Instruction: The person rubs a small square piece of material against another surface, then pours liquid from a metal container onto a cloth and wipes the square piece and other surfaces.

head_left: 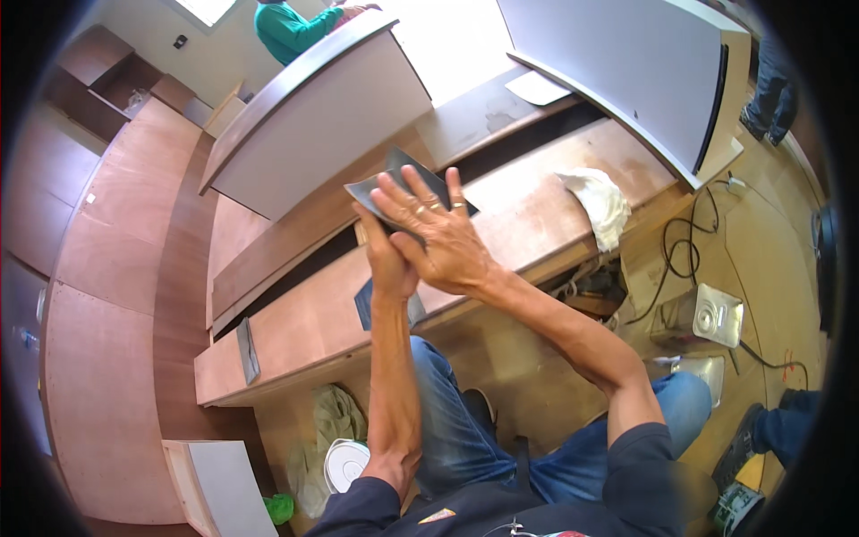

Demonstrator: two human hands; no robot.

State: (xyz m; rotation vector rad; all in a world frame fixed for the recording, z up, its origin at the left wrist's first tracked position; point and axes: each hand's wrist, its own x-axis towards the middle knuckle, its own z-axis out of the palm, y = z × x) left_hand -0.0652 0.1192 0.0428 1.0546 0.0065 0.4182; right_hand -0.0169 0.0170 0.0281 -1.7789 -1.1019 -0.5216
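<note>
The right hand (pixel 443 234) is spreading its fingers apart against a dark grey sheet (pixel 434 183), which is being held above the near wooden bench (pixel 304 315). The left hand (pixel 390 259) is touching the right one from the left; its grip is mostly hidden, so I cannot tell whether it is clamping the sheet. A grey strip (pixel 248 349) is lying at left, a white cloth (pixel 598 204) at right.

On the floor (pixel 771 255) to my right, I note metal cans (pixel 718 315) and a black cable (pixel 667 268); to my left, a white tub (pixel 346 465) and green bag (pixel 279 508).
</note>
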